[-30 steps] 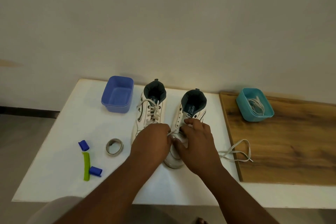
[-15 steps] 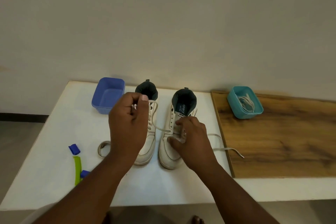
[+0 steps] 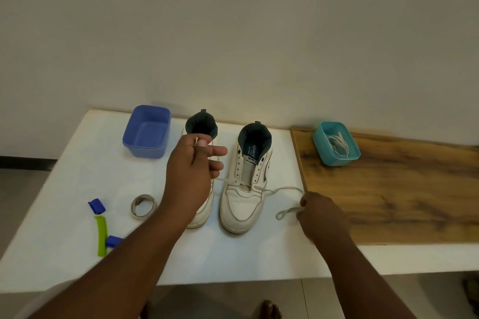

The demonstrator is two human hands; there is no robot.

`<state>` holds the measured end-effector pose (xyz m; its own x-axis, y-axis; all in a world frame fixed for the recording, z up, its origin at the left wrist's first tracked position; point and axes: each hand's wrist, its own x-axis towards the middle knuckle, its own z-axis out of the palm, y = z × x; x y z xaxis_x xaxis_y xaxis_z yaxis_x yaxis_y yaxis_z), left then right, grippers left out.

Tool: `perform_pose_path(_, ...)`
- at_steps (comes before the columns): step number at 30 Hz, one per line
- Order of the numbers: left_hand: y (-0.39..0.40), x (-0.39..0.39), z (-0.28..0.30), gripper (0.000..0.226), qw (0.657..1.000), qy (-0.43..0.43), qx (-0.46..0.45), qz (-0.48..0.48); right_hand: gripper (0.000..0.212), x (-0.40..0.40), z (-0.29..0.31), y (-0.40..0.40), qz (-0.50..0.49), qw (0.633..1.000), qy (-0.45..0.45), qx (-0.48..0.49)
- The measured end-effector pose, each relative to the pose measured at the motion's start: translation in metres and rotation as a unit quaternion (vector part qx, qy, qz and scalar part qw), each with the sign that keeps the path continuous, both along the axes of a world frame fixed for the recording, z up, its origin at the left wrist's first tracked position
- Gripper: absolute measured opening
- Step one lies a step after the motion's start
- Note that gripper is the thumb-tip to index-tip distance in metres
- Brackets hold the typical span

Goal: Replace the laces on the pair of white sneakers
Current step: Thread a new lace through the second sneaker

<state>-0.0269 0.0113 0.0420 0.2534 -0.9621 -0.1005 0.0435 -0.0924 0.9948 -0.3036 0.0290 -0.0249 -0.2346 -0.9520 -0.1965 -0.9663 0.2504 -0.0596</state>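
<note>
Two white sneakers stand side by side, toes toward the person, near the middle of the white table (image 3: 77,163). The right sneaker (image 3: 246,189) has most of its eyelets bare; a white lace (image 3: 281,191) runs through the lowest eyelets only, one end leaving to the left and the other trailing right across the table. The left sneaker (image 3: 203,127) is mostly hidden behind the raised arm, with only its dark collar and toe showing.

The left hand (image 3: 193,171) is lifted above the left sneaker, wrist bent, back of the hand toward the camera. Thumb and forefinger are pinched on the tip of the lace's left end, while the other fingers are spread loosely toward the right sneaker. The lace runs down from under this hand to the eyelet.

The right hand (image 3: 321,215) rests low at the seam between the white table and a wooden board (image 3: 401,194), fingers curled closed around the lace's right end, with a small loop poking out to the left of the knuckles.

Behind the left sneaker sits a blue tub (image 3: 147,132). A teal tub (image 3: 336,142) on the board holds more laces. A roll of tape (image 3: 143,205) lies just left of the left forearm, and further left a green and blue clip (image 3: 101,230).
</note>
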Motion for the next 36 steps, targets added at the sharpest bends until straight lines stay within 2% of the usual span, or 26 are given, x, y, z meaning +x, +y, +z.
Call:
perform_pose_path(4, 0.004, -0.002, 0.000, 0.028, 0.997, -0.066, -0.019, -0.038, 0.008, 0.006, 0.002, -0.001, 0.020, 1.000, 0.012, -0.002)
perform_pose_path(5, 0.006, -0.003, 0.001, 0.029, 0.997, -0.060, -0.022, -0.048, 0.007, 0.009, 0.006, -0.004, 0.027, 0.999, -0.006, -0.020)
perform_pose_path(7, 0.007, -0.005, 0.003, 0.030, 0.997, -0.027, -0.023, -0.072, 0.013, 0.024, 0.017, -0.010, 0.060, 0.989, -0.065, -0.121)
perform_pose_path(10, 0.009, -0.010, 0.007, 0.030, 0.993, 0.043, -0.005, -0.107, 0.011, 0.054, 0.040, -0.009, 0.177, 0.924, -0.136, -0.311)
perform_pose_path(12, 0.011, -0.012, 0.007, 0.028, 0.991, 0.027, -0.005, -0.128, 0.012, 0.070, 0.046, -0.003, 0.269, 0.870, -0.161, -0.380)
perform_pose_path(14, 0.013, -0.014, 0.008, 0.026, 0.988, -0.023, -0.020, -0.151, 0.015, 0.082, 0.050, 0.002, 0.321, 0.829, -0.193, -0.415)
perform_pose_path(17, 0.016, -0.016, 0.014, 0.030, 0.975, -0.052, -0.068, -0.204, 0.012, 0.090, 0.064, 0.006, 0.338, 0.782, -0.241, -0.465)
perform_pose_path(20, 0.021, -0.019, 0.022, 0.032, 0.972, -0.029, -0.099, -0.209, 0.011, 0.099, 0.086, 0.009, 0.287, 0.746, -0.315, -0.512)
perform_pose_path(27, 0.031, -0.014, 0.032, 0.032, 0.978, 0.105, -0.099, -0.150, 0.009, 0.116, 0.105, 0.015, 0.150, 0.766, -0.452, -0.431)
perform_pose_path(31, 0.037, -0.008, 0.046, 0.041, 0.971, 0.133, -0.112, -0.164, 0.013, 0.123, 0.134, 0.023, 0.110, 0.700, -0.625, -0.327)
perform_pose_path(33, 0.040, -0.006, 0.054, 0.038, 0.975, 0.075, -0.133, -0.162, 0.012, 0.122, 0.148, 0.025, 0.119, 0.701, -0.632, -0.307)
perform_pose_path(36, 0.047, -0.007, 0.064, 0.026, 0.961, -0.047, -0.170, -0.211, 0.018, 0.123, 0.164, 0.030, 0.157, 0.736, -0.585, -0.302)
